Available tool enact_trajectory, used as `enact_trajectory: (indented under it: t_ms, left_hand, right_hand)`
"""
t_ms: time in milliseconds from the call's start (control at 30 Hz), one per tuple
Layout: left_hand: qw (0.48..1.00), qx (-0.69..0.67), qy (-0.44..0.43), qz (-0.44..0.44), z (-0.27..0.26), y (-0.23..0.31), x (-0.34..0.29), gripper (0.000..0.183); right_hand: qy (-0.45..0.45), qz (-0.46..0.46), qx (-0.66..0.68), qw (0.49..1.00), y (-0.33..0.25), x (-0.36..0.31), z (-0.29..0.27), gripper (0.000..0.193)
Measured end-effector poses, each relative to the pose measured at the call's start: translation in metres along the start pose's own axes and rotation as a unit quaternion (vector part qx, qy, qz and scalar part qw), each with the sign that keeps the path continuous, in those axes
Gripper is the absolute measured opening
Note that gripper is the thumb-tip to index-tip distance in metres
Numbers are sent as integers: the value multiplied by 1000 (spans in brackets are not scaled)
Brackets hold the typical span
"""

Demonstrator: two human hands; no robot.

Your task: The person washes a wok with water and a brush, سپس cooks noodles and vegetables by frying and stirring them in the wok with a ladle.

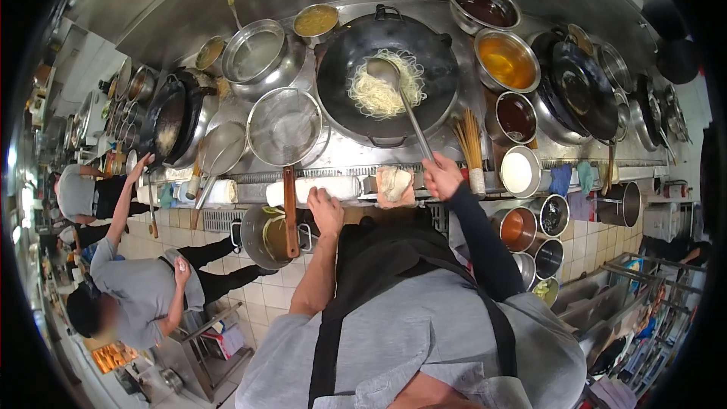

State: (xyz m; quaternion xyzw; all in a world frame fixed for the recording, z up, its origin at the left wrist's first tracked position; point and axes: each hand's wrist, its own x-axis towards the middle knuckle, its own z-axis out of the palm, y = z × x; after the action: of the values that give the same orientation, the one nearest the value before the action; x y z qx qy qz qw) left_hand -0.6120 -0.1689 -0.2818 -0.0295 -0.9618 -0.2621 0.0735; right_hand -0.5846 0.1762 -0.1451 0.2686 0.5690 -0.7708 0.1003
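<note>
My right hand (442, 176) is closed around the end of a long-handled metal ladle (411, 117). Its bowl lies on a heap of pale noodles (371, 95) in the middle of a large black wok (337, 49). At the counter's front edge my left hand (326, 212) rests its fingertips on a folded white cloth (344, 187), without visibly grasping it. A crumpled, stained cloth (395, 185) lies between my two hands. Left of the wok is a round wire strainer (285, 127) with a wooden handle pointing toward me.
Metal bowls with amber liquid (506, 60) and dark sauce (516, 117) stand right of the wok, near a bamboo brush (471, 148). A water-filled bowl (254, 51) sits at the left. A pot (265, 238) is below the counter. A co-worker (144, 288) stands at the left.
</note>
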Motion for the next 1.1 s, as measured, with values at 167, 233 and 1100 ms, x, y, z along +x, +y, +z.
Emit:
enact_trajectory:
  t_ms: [167, 233, 1100]
  left_hand:
    - [1000, -7, -4, 10, -3, 3, -1, 44]
    - [1000, 4, 5, -2, -7, 7, -2, 44]
    - [1000, 10, -12, 0, -4, 11, -3, 49]
  right_hand:
    - [51, -85, -268, 958, 11, -6, -38, 34]
    - [136, -131, -472, 861, -20, -7, 3, 49]
    - [170, -244, -381, 876, 28, 25, -40, 43]
